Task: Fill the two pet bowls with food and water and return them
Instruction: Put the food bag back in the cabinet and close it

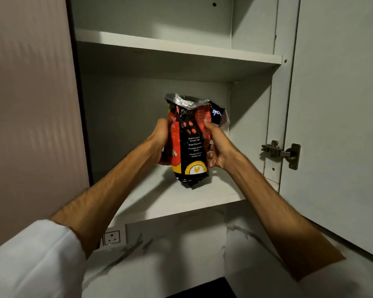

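A black, red and yellow pet food bag (192, 145) with an open, crumpled foil top stands upright just above the lower shelf (181, 196) of an open white wall cabinet. My left hand (162, 138) grips the bag's left side. My right hand (215, 147) grips its right side, thumb across the front. Both arms reach up from below. No pet bowls are in view.
The upper shelf (177, 46) holds nothing visible. The cabinet door (340, 125) stands open on the right, with a metal hinge (282, 152) at its edge. A pale panel (30, 104) closes off the left. Below are a marbled backsplash (181, 254) and a wall socket (112, 237).
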{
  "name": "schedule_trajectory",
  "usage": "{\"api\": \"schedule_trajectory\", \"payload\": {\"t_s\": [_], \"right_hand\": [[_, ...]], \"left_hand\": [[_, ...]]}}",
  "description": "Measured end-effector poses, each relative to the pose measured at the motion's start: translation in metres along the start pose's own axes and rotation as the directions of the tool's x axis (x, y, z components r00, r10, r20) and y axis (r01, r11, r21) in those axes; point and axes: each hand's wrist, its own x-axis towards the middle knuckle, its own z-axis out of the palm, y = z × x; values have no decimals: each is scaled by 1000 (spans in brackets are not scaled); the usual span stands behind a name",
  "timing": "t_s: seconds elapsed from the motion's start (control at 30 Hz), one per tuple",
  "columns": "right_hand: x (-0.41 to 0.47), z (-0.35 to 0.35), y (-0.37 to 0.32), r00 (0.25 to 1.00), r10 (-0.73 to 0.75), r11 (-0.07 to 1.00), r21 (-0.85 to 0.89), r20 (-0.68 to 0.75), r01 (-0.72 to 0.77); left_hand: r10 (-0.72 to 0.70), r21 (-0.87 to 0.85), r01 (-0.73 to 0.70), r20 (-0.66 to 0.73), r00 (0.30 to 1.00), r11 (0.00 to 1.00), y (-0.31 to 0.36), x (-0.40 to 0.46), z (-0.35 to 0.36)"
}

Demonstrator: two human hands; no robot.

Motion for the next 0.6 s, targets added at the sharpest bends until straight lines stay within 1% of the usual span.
{"api": "schedule_trajectory", "payload": {"t_s": [0.07,0.17,0.27,0.33,0.43,0.6], "right_hand": [[14,2,7,1000,0,1000,-2,10,0],[27,2,22,1000,26,998,-54,16,-25],[31,3,31,1000,-23,994,-104,3,23],[32,4,33,999,-53,991,-126,-4,52],[31,6,36,997,-70,990,-126,-20,67],[27,9,42,996,-85,990,-117,-38,80]], "left_hand": [[8,-28,-8,8,1000,1000,-6,6,1],[-6,-11,6,-10,1000,1000,-19,15,1],[-20,-7,20,1,1000,1000,-29,23,-1],[-23,33,24,-25,999,999,-30,26,-3],[41,148,-29,-81,996,989,-32,27,-5],[108,117,-97,-89,990,988,-37,27,-4]]}}
